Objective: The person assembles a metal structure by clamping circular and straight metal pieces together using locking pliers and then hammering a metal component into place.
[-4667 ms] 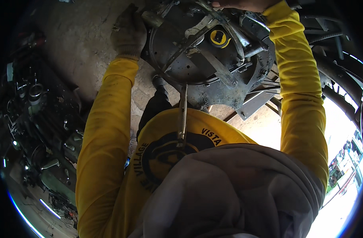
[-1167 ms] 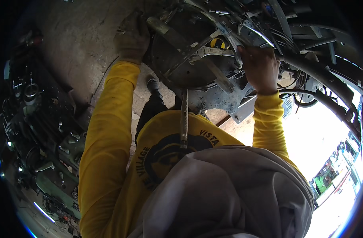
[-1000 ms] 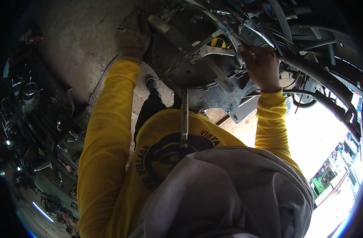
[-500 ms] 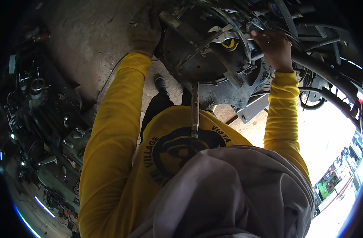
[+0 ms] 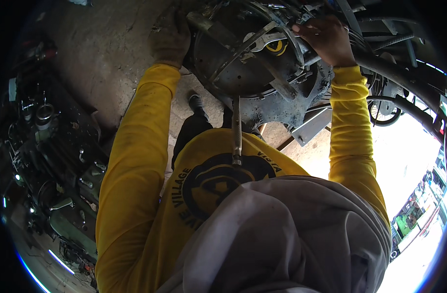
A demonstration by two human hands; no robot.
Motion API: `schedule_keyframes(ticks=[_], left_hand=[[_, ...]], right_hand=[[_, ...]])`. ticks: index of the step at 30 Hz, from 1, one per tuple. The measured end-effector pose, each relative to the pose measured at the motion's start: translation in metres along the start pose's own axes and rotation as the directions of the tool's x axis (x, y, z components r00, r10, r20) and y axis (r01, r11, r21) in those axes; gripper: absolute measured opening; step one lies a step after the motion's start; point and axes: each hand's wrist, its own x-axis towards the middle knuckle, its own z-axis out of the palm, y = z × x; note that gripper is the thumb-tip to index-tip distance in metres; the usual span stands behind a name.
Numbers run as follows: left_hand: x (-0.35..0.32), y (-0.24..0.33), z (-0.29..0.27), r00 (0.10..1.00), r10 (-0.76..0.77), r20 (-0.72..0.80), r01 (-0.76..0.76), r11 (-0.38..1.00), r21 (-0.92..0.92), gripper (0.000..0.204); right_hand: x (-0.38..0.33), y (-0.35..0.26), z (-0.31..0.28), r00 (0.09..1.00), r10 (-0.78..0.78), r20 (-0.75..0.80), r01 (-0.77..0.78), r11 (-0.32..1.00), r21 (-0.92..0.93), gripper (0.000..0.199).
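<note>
A round dark metal plate with flat bars across it (image 5: 221, 63) lies ahead of me. On its right part sits a silver wrench (image 5: 267, 40) with its jaw among the bars, beside a yellow and black round piece (image 5: 277, 47). My right hand (image 5: 328, 39) is closed with thumb and fingers pinched at the wrench's right end. My left hand (image 5: 170, 44) is at the plate's left edge, next to a flat bar's end; deep shadow hides its fingers. A knurled metal handle (image 5: 237, 132) sticks out from the plate toward my shirt.
Dark metal pipes and rods (image 5: 389, 71) crowd the right side, near a small wheel (image 5: 385, 115). A grey metal sheet (image 5: 311, 127) leans below the plate. To the left stands a machine with levers and a green casing (image 5: 69, 219). Concrete floor (image 5: 106, 53) shows at upper left.
My right hand has moved slightly up and left, with the wrench end still at its fingers. The view has shifted a little; the left hand keeps its place by the plate.
</note>
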Motion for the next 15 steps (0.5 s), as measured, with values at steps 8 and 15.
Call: schedule_keyframes(ticks=[8, 15], left_hand=[[0.009, 0.009, -0.009, 0.968, -0.202, 0.149, 0.229, 0.955, -0.189, 0.028], [0.009, 0.008, -0.008, 0.954, -0.242, 0.175, 0.271, 0.948, -0.166, 0.030]], right_hand=[[0.035, 0.000, -0.017, 0.845, -0.487, -0.222, 0.486, 0.872, -0.063, 0.028], [0.061, 0.007, -0.015, 0.874, -0.475, -0.106, 0.483, 0.873, 0.073, 0.032]])
